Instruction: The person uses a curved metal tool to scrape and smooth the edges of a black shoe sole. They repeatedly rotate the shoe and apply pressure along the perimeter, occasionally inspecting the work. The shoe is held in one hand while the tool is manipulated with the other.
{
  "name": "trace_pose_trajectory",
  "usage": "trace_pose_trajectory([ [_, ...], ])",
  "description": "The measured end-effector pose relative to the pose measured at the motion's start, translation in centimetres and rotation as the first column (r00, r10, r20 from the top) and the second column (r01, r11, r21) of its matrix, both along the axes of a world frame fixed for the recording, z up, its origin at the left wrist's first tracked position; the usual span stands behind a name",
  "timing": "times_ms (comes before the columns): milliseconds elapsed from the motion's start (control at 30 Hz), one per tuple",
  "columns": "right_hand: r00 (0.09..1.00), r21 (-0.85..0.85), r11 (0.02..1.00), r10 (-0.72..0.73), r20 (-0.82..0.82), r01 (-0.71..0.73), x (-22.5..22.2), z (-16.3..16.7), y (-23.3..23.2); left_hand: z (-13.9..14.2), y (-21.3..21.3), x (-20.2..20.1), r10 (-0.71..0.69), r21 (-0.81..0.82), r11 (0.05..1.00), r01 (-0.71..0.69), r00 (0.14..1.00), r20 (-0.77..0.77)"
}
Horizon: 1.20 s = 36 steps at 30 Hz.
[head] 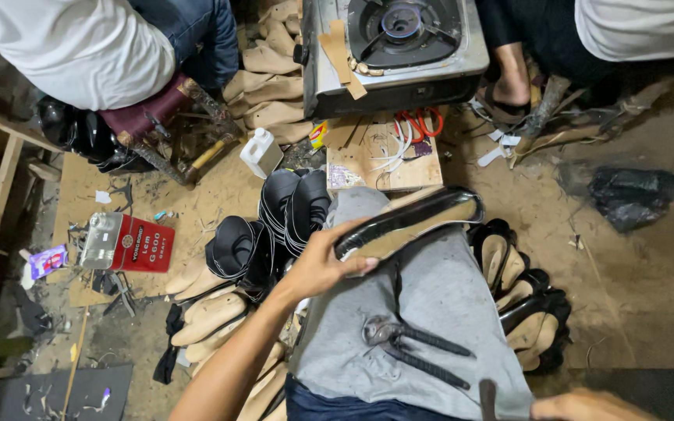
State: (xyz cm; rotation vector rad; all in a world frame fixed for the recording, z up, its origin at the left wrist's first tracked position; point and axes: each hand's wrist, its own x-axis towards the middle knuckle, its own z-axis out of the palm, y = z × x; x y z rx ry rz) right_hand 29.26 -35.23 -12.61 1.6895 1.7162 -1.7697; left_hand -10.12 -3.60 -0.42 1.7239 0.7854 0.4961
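Cluttered workshop floor point(196, 195) surrounds you; your left hand point(323, 265) grips the black shoe point(411, 222), sole up, for lasting. Right hand point(587, 405): grip unclear. Pincers point(411, 351) lie ready.

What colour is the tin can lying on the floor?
Red, with a silvery end, on the tin can; head view.

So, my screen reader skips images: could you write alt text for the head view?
A left hand holds a black shoe, sole up, over a grey-clad lap where pliers lie. The right hand sits at the bottom edge. Black shoes and a gas stove lie around.
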Motion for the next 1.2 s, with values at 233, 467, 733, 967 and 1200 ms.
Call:
trace_pose_trajectory([
  [233,0.669,0.521,0.433,-0.587,-0.456,0.735,-11.2,18.7,7.8,-1.8,-1.2,2.4,-0.039,-0.150,0.987,0.060,0.990,0.137],
  [467,0.864,0.872,0.154,-0.296,-0.408,0.465,-18.6,19.4,16.7,-2.1,-1.3,2.5,0.016,-0.218,0.976,0.015,0.989,0.144],
  [733,0.793,0.783,0.125,-0.100,-0.601,0.610,-16.8,14.4,16.0,-2.4,-1.7,2.2,0.032,-0.167,0.986,-0.010,0.991,0.127],
  [967,0.926,0.888,0.368,-0.349,-0.143,0.275,-16.3,12.0,16.9,-3.2,-1.4,2.1,0.038,0.034,0.999,-0.040,0.997,0.061],
  [1200,0.954,0.941,0.287,-0.282,-0.099,0.182,-16.2,10.9,16.9,-3.4,-1.4,2.3,0.075,-0.173,0.983,-0.058,0.993,0.093],
])
